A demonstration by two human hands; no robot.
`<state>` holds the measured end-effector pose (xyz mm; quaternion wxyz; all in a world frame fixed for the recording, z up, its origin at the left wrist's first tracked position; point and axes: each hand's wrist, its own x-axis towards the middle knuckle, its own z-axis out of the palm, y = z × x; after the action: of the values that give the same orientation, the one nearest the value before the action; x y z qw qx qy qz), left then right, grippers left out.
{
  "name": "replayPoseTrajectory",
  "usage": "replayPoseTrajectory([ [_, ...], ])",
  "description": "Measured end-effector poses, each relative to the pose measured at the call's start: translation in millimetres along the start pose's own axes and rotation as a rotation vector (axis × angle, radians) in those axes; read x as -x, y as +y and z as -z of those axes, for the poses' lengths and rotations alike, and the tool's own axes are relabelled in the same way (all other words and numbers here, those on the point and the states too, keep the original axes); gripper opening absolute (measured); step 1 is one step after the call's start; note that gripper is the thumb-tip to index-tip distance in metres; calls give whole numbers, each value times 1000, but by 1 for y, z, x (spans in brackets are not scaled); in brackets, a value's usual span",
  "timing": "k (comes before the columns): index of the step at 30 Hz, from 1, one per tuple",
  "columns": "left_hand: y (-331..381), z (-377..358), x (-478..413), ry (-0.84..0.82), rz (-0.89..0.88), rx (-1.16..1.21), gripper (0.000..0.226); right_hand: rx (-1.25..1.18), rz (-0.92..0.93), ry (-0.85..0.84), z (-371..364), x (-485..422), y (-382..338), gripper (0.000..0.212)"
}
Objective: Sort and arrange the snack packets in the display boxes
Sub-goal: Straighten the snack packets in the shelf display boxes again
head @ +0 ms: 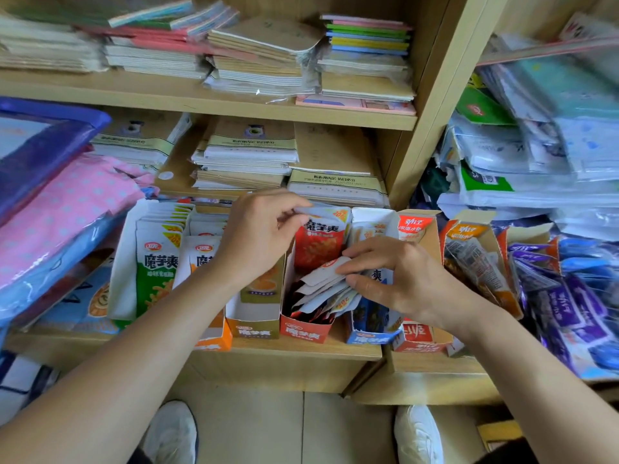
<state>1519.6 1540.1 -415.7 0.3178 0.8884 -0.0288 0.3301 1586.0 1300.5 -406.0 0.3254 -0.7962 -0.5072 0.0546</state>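
Note:
A row of open display boxes stands on the lower wooden shelf (294, 351). My left hand (258, 232) pinches the top edge of an upright red snack packet (318, 242) at the back of the red display box (303, 331). My right hand (392, 276) grips a fanned bunch of tilted packets (325, 289) in the front of that same box. Green packets (155, 269) stand upright in the white box on the left. An orange box (214, 339) and a yellow-green box (254, 326) sit between them.
A blue box (371, 336) and orange-red boxes (418, 339) of other snacks stand to the right, beside loose purple packets (569, 316). Stacks of notebooks (248, 162) fill the shelves above. Plastic-wrapped goods (60, 209) crowd the left. My white shoes (174, 433) stand on the tiled floor.

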Motion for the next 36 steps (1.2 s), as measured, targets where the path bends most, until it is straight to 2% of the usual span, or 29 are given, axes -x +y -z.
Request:
replayPoseTrajectory([
  [6,-5,-9,6,-190,28,-62,31,34,-33,28,-4,1,-6,30],
  [13,8,18,9,-266,139,215,21,13,-142,96,-10,4,-5,44],
  [16,12,23,21,-382,149,115,32,2,-137,94,-10,2,-5,42],
  [20,10,25,25,-295,137,-19,23,12,-102,95,-9,1,-5,32],
  [23,8,29,19,-299,147,-107,25,12,-91,93,-10,2,-4,22],
  [27,13,33,10,-399,222,-65,23,11,-50,103,-9,3,-5,13],
  [31,22,30,4,-476,142,-106,16,21,-30,120,-9,4,-4,18],
  [33,23,28,3,-427,55,-127,12,20,-31,130,-9,4,-4,19],
  [36,19,23,-2,-208,-85,-96,11,21,-16,144,-9,4,-4,20],
])
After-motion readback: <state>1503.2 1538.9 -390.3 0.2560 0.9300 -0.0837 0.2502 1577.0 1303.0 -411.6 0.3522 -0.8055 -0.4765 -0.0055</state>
